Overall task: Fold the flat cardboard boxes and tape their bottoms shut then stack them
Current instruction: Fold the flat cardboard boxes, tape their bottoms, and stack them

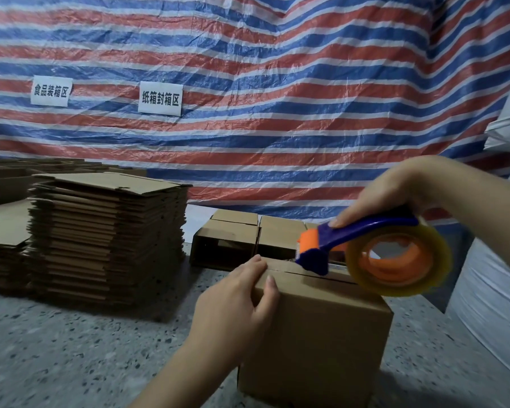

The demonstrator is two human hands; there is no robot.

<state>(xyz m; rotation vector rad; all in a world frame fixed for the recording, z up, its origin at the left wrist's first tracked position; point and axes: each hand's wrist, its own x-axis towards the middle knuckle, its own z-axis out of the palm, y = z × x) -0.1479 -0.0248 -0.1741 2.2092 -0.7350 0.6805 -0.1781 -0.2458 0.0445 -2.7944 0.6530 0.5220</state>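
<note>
Taping the closed flaps of a folded cardboard box (pixel 321 328) on the speckled worktop (pixel 71 348).

The left hand (pixel 236 301) presses on the box's near-left top edge, fingers fairly straight; the right hand (pixel 395 195) has its grip clenched round a blue-and-orange tape dispenser (pixel 365 248), its front end on the flap seam. Behind stand folded boxes (pixel 227 240), open sides facing the camera, insides dark. A stack of flat boxes (pixel 106 231) sits left, before a striped tarp (pixel 277 83).
</note>
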